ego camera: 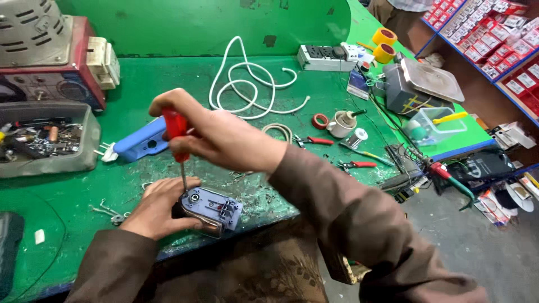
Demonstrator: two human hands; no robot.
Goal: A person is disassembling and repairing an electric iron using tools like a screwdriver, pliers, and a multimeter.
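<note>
- A red-handled screwdriver (178,140) is gripped in a closed fist by the right hand (224,137), centre of the frame, shaft pointing straight down.
- The tip is set onto a blue-grey appliance part (212,210) with a shiny metal edge, lower centre, right at the front edge of the green workbench (168,73).
- That part is pinned from its left side by the left hand (160,205), fingers wrapped snug around the edge, so it's held rather than just touched.
- Looks like rigid plastic over metal, probably a bit weighty and not squishy at all; the chrome side would likely be slippery, so it's best grabbed by the plastic body, clear of the little contacts on top.
- A matching blue plastic shell (140,141) is lying behind the hands, left of centre.
- A coiled white cable (250,84) is seen upper centre, and a grey tray of screws and bits (45,140) at the left edge.
</note>
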